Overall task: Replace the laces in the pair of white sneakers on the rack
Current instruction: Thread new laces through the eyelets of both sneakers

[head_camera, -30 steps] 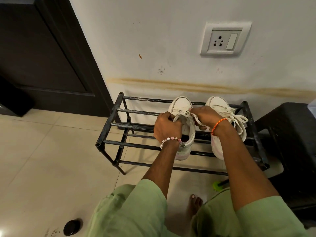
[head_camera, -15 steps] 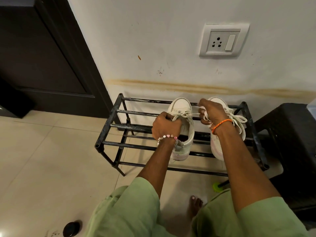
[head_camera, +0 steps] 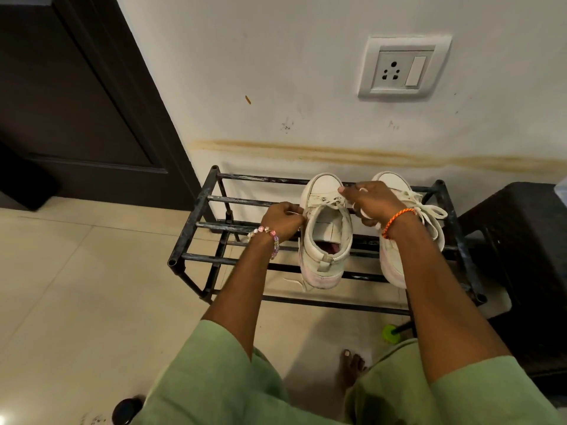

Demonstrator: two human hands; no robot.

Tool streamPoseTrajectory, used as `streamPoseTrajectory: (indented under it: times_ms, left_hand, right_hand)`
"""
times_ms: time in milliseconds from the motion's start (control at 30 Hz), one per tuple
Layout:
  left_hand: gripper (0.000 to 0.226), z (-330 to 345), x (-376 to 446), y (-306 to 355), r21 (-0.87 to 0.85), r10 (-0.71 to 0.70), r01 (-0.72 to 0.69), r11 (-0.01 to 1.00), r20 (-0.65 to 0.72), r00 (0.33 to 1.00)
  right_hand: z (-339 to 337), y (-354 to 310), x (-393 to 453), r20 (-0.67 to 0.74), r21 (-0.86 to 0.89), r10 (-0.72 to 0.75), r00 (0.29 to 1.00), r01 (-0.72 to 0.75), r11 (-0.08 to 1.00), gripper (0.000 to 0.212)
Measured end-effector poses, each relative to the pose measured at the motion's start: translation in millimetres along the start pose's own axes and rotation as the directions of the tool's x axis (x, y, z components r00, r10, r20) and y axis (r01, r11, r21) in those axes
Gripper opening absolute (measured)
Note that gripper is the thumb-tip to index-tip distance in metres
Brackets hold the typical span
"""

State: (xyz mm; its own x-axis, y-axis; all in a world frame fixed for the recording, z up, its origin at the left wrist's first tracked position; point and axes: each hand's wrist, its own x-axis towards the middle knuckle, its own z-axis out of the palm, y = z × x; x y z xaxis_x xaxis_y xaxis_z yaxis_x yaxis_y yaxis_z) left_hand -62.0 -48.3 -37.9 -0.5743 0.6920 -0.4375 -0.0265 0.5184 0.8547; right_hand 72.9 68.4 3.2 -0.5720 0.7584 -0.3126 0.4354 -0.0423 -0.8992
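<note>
- Standing over the black metal rack (head_camera: 196, 223), you have both arms stretched down to the pair of white sneakers on its top bars; your bare foot (head_camera: 349, 368) shows on the tiled floor below.
- Your left hand (head_camera: 283, 220) sits just beside the left sneaker (head_camera: 325, 237), fingers curled and pinching a thin strand of the old lace (head_camera: 329, 202) at the shoe's side.
- Your right hand (head_camera: 369, 204) is over the upper eyelets of that same shoe, fingers curled round a loop of lace, thumb tip near the toe end.
- The step in hand looks like unthreading: the left sneaker's throat gapes open with lace left only near the toe.
- The right sneaker (head_camera: 395, 191), partly behind your right wrist, is laced and bowed.
- Next, I judge, you need to draw the strand out of the last eyelets, holding the shoe steady so it does not slip off the bars.
- No fresh laces are in view.
- Behind the rack, the stained wall carries a socket plate (head_camera: 403, 69).
</note>
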Motion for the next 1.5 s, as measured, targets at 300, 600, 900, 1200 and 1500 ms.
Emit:
streamPoseTrajectory:
  times_ms: [300,600,900,1200,1500]
  left_hand:
    - [0.01,7.1,6.5,1.2,0.044,0.137,-0.134,0.99,-0.08,0.987]
    - [0.027,14.5,6.5,8.7,0.094,0.153,-0.145,0.985,-0.086,0.984]
    - [0.036,22.0,9.0,9.3,0.238,0.213,-0.176,0.955,-0.144,0.966]
    - [0.033,24.2,1.0,12.5,0.258,0.18,-0.128,0.957,-0.188,0.966]
    - [0.025,13.7,-0.4,13.0,0.185,0.143,-0.112,0.976,-0.161,0.977]
  right_hand:
    - [-12.7,4.6,-1.4,-0.139,0.072,0.118,0.983,-0.108,0.991,0.021]
    - [7.1,6.2,3.1,-0.038,-0.313,0.065,0.997,-0.073,0.947,0.045]
    - [-2.8,8.1,7.2,-0.088,-0.31,0.029,0.996,-0.055,0.949,0.035]
    - [-6.8,5.4,-6.1,-0.099,-0.025,0.165,0.981,-0.168,0.985,0.019]
    - [5.3,-3.4,-22.0,-0.386,-0.405,-0.084,0.919,-0.087,0.91,0.048]
